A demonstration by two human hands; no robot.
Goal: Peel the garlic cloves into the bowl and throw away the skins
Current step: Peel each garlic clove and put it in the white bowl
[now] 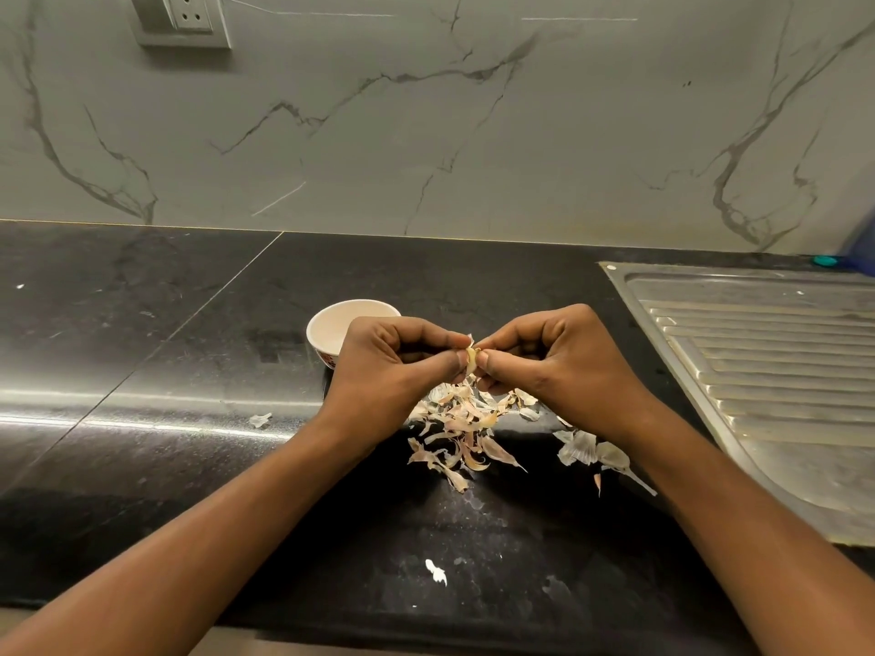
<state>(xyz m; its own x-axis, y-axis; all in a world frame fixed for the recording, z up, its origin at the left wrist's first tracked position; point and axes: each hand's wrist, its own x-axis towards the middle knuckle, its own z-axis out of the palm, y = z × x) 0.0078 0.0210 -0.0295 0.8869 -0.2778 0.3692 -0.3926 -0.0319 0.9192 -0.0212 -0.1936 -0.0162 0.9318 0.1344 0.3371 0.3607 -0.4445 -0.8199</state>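
Observation:
A small pale garlic clove (471, 358) is held between both hands above the black counter. My left hand (393, 362) pinches it from the left with thumb and curled fingers. My right hand (554, 359) pinches its top and right side, where a bit of skin sticks up. A white bowl (331, 330) stands just behind my left hand; that hand hides part of its rim and I cannot see its contents. A heap of dry garlic skins (466, 423) lies on the counter right below the hands.
More skins and a papery garlic husk (589, 449) lie under my right forearm. A steel sink drainboard (767, 371) fills the right side. Stray skin bits (435, 571) dot the black counter (165, 419). A marble wall with a socket (189, 14) rises behind.

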